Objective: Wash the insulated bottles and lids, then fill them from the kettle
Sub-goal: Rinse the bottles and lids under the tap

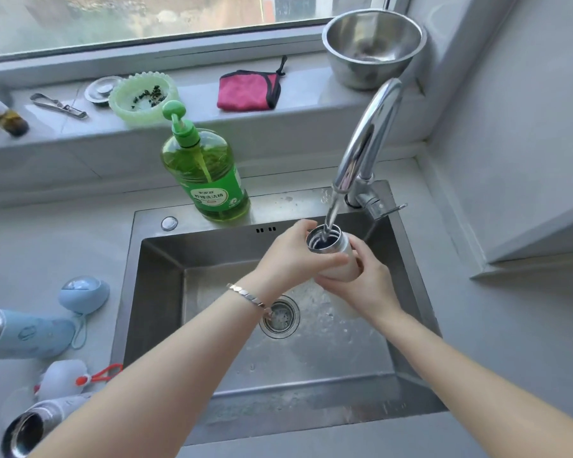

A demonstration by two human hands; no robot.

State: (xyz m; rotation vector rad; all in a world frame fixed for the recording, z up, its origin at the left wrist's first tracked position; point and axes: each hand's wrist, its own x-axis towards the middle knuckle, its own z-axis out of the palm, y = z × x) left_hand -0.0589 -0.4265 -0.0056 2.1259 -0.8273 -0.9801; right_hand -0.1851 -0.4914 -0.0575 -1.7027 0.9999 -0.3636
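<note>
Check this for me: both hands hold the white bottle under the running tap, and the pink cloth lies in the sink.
Wrong in one respect. The pink cloth lies on the window ledge, not in the sink, as the head view shows. The rest stands: the left hand and right hand hold the white bottle under the running tap.

Grey counter (47, 246): blue bottle (37, 337), blue lid (83, 294), white lid (62, 378).

Daylit window (146, 18), grey sill (311, 90), grey countertop (510, 325), pale wall (543, 127)
</note>
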